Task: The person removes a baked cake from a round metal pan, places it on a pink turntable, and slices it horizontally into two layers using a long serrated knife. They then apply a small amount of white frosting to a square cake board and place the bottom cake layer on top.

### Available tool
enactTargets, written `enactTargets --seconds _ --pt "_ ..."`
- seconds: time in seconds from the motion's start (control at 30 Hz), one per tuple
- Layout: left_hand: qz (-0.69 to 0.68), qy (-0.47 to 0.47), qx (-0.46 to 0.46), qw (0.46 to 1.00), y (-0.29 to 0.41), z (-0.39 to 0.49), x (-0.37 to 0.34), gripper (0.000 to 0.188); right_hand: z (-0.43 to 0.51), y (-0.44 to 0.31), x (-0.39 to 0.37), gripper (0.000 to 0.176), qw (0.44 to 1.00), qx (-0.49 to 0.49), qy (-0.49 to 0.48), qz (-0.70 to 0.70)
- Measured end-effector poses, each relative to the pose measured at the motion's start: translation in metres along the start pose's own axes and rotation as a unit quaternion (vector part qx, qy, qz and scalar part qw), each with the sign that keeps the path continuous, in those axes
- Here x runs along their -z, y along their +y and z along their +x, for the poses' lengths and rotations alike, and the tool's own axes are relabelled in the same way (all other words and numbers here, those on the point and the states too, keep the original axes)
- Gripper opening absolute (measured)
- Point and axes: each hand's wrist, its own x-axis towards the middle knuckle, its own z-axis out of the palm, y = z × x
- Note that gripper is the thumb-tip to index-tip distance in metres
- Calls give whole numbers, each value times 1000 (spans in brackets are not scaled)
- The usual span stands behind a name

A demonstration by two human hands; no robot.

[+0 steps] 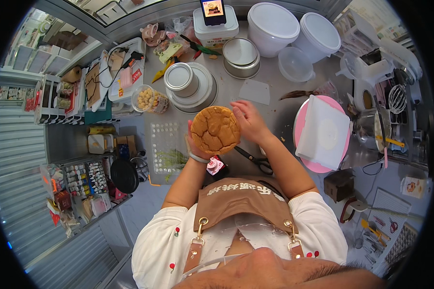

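A round golden-brown cake with a cracked top (216,130) is held up over the metal worktop. My left hand (196,142) supports it from its left side and below; most of the palm is hidden by the cake. At the cake's right edge is my right hand (250,122), its fingers close together; whether they press on the cake is not clear. Beyond the cake stand round metal cake tins (197,85), a small one on top of larger ones. Black-handled scissors (255,159) lie beneath my right forearm.
A pink turntable (327,101) with a white translucent board is at right. Left are a clear tub of yellow pieces (152,100) and a clear tray (165,144). A white scraper (255,92), another tin (241,57), lidded white buckets (273,27) and a propped phone (213,11) stand farther back.
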Motion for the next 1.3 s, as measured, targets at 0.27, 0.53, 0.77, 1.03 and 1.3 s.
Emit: enactTargets --seconds 0.27,0.53,0.77,1.03,1.3 --pt "-25 -47 -44 998 9 -9 -8 79 -31 -65 31 41 993 25 -59 -97" --pt "-18 -60 -52 997 15 -19 -7 79 -24 -66 0 47 997 -57 -8 -45" --pt "-1 -27 -63 998 19 -29 0 79 -16 -64 -14 42 997 -64 -26 -44" --pt "-4 -60 -82 995 18 -35 -1 72 -8 -65 -30 43 996 -43 -3 -78" --pt "-69 -114 -118 984 -18 -62 -1 70 -32 -85 -31 32 984 96 19 -150"
